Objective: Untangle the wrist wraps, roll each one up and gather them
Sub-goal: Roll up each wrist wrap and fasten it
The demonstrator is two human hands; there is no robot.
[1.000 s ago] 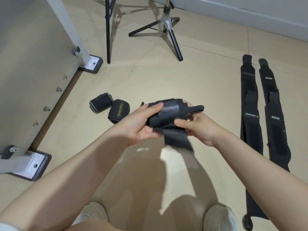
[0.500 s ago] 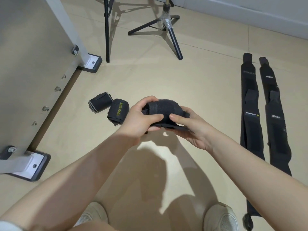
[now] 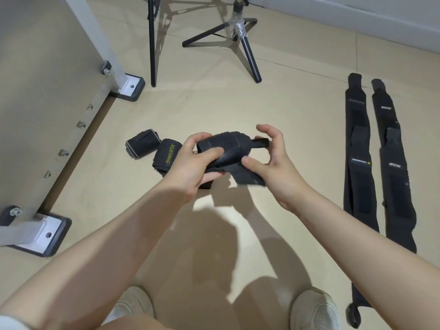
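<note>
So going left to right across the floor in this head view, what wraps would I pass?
Grey-edged rolled wrap → rolled wrap lettered XUEYING → half-rolled wrap held between the left hand and the right hand → two flat wraps, one then the other.

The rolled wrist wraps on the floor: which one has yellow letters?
The rolled wrap beside the left hand, printed XUEYING; the farther roll shows none.

Beyond the hands a black tripod (image 3: 240, 41) stands on the beige tiled floor (image 3: 297, 67), a grey metal frame (image 3: 71, 129) to their left, pale wall (image 3: 357, 17) beyond.
</note>
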